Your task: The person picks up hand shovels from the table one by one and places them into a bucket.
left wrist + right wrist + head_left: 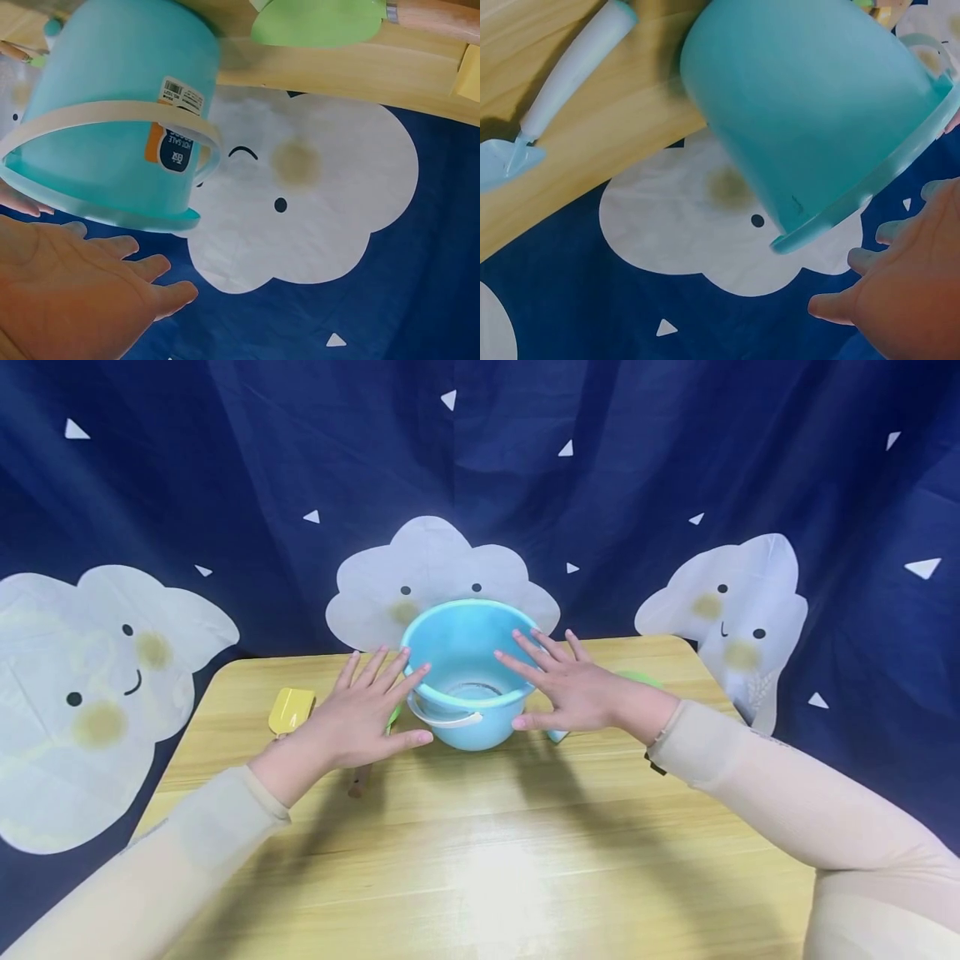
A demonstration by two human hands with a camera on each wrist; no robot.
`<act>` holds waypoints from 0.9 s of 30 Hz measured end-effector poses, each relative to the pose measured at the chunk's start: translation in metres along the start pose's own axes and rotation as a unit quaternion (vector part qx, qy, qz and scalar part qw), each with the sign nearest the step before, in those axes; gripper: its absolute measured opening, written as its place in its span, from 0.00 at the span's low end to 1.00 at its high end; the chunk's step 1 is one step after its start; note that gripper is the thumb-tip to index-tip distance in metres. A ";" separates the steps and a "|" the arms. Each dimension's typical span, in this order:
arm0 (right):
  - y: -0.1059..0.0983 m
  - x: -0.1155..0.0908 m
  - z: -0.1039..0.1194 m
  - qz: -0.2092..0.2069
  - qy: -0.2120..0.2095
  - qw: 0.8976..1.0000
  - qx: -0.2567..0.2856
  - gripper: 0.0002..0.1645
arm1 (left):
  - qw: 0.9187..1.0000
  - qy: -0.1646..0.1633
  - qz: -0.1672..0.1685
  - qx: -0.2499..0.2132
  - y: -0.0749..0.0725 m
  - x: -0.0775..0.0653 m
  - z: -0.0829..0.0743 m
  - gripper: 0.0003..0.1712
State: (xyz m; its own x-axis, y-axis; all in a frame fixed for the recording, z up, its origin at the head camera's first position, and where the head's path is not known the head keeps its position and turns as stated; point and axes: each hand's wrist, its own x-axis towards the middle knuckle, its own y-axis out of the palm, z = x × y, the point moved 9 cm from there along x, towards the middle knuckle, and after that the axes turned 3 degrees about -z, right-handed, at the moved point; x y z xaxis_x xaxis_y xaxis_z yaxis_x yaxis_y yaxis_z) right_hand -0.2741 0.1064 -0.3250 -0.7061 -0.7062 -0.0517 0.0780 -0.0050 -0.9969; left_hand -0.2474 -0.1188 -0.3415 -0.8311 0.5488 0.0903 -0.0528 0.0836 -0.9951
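Light-blue plastic bucket (468,668) stands upright on the wooden table (420,827), its mouth facing up. Near its rim, the left hand (356,718) and the right hand (581,693) are spread wide, fingers fanned and nothing held; in the wrist views both appear just apart from it. To handle it well, both palms should meet opposite sides evenly, just under the lip, since pressure from one side alone could slide or tip such a light-looking vessel. The pale carrying handle (453,722) hangs at the near left wall, so fingers should avoid trapping it. Farther out, a green-bladed trowel (322,22) and a yellow scoop (291,710) lie to the left, a white-handled trowel (577,67) to the right; wrists had best pass above them.
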 end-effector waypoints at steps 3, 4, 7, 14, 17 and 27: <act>0.002 0.001 0.002 0.001 -0.002 1.000 0.002 0.54 | 1.000 0.001 0.000 -0.005 0.001 0.001 -0.002 0.54; 0.002 0.002 0.002 0.002 -0.003 1.000 0.002 0.54 | 1.000 0.001 -0.001 -0.006 0.001 0.001 -0.003 0.54; 0.004 0.003 0.003 0.008 -0.003 1.000 0.006 0.54 | 1.000 0.001 -0.003 -0.013 0.002 0.003 -0.004 0.53; 0.007 0.004 0.004 0.011 -0.006 1.000 0.009 0.54 | 1.000 0.000 0.001 -0.017 0.003 0.005 -0.007 0.53; 0.009 0.005 0.005 0.011 -0.008 1.000 0.010 0.54 | 1.000 0.001 0.005 -0.014 0.004 0.006 -0.008 0.53; 0.020 0.009 0.005 0.030 -0.013 0.999 0.014 0.54 | 1.000 -0.002 0.009 -0.012 0.007 0.010 -0.009 0.53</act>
State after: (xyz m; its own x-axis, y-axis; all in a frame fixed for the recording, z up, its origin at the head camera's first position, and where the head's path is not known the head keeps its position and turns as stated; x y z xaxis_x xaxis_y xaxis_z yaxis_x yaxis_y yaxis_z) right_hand -0.2758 0.0967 -0.3449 -0.6810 -0.7240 -0.1098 0.1393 0.0191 -0.9901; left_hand -0.2516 -0.1052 -0.3471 -0.8339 0.5471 0.0726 -0.0252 0.0937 -0.9953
